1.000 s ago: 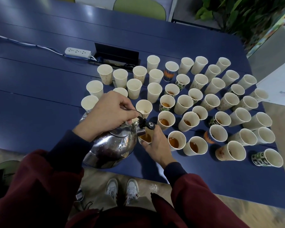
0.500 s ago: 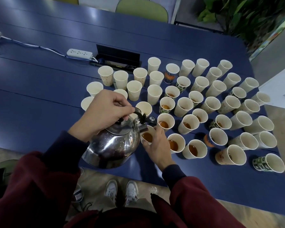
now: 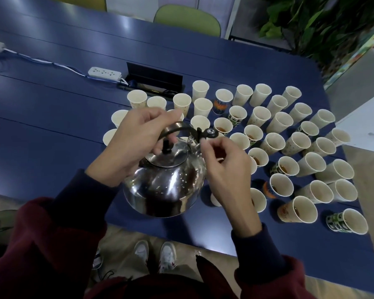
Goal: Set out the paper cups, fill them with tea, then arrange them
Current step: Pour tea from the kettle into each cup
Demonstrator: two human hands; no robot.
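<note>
My left hand (image 3: 134, 143) grips the black handle of a shiny steel kettle (image 3: 166, 186) and holds it upright above the near edge of the blue table (image 3: 52, 137). My right hand (image 3: 227, 169) is at the kettle's spout, fingers curled just under the black spout cap (image 3: 211, 132). Whether they pinch it is unclear. Several paper cups (image 3: 276, 143) stand in rows behind and to the right of the kettle. Some near ones hold brown tea (image 3: 287, 167), and the far ones look empty. My hands and the kettle hide a few cups.
A white power strip (image 3: 104, 73) with its cable and an open black cable box (image 3: 154, 77) lie behind the cups. A green chair (image 3: 187, 20) and plants (image 3: 311, 24) stand beyond the table. A white counter (image 3: 367, 121) is at the right.
The kettle has tipped back from pouring to upright and risen. My right hand has let go of the filled cup and moved up to the spout.
</note>
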